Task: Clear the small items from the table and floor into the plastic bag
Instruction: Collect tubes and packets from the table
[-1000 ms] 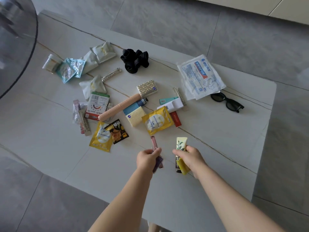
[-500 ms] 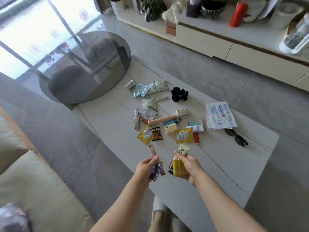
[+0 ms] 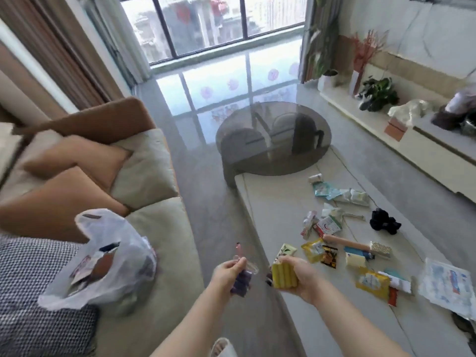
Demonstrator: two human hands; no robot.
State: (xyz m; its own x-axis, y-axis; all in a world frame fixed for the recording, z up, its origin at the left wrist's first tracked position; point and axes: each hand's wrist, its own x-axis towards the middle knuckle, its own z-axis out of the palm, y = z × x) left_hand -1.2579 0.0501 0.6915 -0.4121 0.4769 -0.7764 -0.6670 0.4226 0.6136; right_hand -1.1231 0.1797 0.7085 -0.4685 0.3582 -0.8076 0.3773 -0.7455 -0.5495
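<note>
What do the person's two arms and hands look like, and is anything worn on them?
Both forearms are bare, with no sleeves in view. The left hand and the right hand wear no gloves. I see no watch, bracelet or ring, though the picture is slightly blurred, so small jewellery on the fingers could be missed.

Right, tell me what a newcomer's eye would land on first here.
The two hands in the foreground: the left hand grips purple sticks, the right hand yellow sticks. To the left, a white plastic bag sits open on the sofa. To the right, small packets lie strewn over the pale table.
</note>
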